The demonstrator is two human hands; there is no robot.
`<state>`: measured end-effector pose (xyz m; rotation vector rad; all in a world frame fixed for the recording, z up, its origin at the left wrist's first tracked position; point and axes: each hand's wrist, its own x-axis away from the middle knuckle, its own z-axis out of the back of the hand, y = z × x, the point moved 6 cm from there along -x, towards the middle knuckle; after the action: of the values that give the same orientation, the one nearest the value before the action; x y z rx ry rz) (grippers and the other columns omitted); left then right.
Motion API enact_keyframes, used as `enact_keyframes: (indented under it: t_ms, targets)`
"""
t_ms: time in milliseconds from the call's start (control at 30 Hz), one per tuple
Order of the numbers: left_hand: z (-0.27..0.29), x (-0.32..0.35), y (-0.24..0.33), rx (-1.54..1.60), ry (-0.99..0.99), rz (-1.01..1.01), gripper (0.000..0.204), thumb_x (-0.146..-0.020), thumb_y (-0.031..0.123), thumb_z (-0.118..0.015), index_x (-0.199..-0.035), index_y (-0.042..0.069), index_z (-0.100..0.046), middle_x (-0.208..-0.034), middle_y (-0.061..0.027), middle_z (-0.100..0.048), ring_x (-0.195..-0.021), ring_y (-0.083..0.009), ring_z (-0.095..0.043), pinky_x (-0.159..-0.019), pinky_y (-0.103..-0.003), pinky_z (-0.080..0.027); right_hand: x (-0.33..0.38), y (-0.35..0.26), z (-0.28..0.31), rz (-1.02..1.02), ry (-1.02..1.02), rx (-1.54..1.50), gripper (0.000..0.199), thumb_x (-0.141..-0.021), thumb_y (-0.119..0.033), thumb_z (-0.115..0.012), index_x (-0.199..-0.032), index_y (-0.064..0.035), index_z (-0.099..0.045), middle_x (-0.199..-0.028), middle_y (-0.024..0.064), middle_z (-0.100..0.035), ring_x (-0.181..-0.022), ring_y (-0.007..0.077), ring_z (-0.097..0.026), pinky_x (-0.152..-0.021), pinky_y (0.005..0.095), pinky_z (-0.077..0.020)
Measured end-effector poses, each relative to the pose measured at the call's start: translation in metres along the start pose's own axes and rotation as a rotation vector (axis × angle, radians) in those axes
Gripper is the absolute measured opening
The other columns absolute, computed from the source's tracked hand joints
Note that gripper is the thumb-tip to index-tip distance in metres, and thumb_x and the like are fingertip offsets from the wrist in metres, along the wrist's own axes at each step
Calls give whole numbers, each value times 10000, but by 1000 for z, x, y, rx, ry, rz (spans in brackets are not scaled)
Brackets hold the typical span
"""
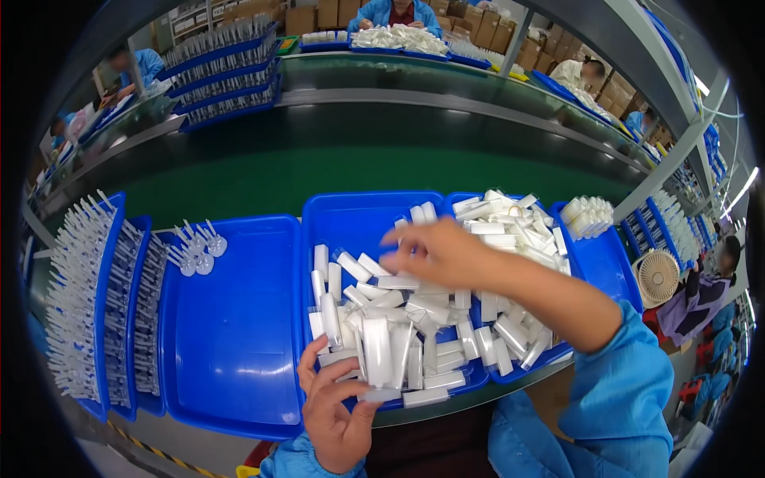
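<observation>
My left hand is at the near edge of the middle blue tray, fingers closed on the lower end of a white block in a clear plastic sleeve. The block stands nearly upright. My right hand is over the same tray, smeared by motion, and its fingers are too blurred to show whether they hold anything. Loose white blocks in clear sleeves lie beneath both hands. More of these pieces are heaped in the blue tray to the right.
At left, a blue tray holds a small cluster of clear, round-based stemmed parts. Tilted trays of similar parts stand beside it. A green conveyor belt runs beyond; co-workers sit across it. A fan is at right.
</observation>
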<state>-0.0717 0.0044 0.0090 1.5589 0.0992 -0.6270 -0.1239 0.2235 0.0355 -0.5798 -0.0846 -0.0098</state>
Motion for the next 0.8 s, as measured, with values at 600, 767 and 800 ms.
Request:
enact_keyframes:
  t_ms: [600, 767, 800]
  targets:
    - [-12, 2, 15, -249, -269, -125, 218, -594, 124, -766, -793, 195, -714, -903, 30, -603, -1127, -328, -395, -958, -477, -225, 13, -27, -29, -116, -264, -1048, 503, -844, -85, -554, -1304, -62, -352, -803, 49, -517, -683, 100, -487, -614, 235, -411]
    - [-19, 3, 21, -259, -311, -174, 216, -597, 103, -747, -793, 178, -697, -870, 27, -605, -1097, -332, -413, -943, -486, -246, 40, -35, -30, -218, -337, -1376, 460, -855, -73, -538, -1286, -53, -379, -902, 65, -539, -776, 98, -510, -672, 231, -419]
    - [-19, 3, 24, -255, -308, -186, 195, -601, 65, -731, -770, 148, -683, -848, 2, -610, -1079, -344, -417, -935, -489, -271, 44, -36, -29, -236, -333, -1419, 453, -853, -71, -538, -1280, -53, -386, -914, 68, -544, -781, 98, -515, -673, 232, -422]
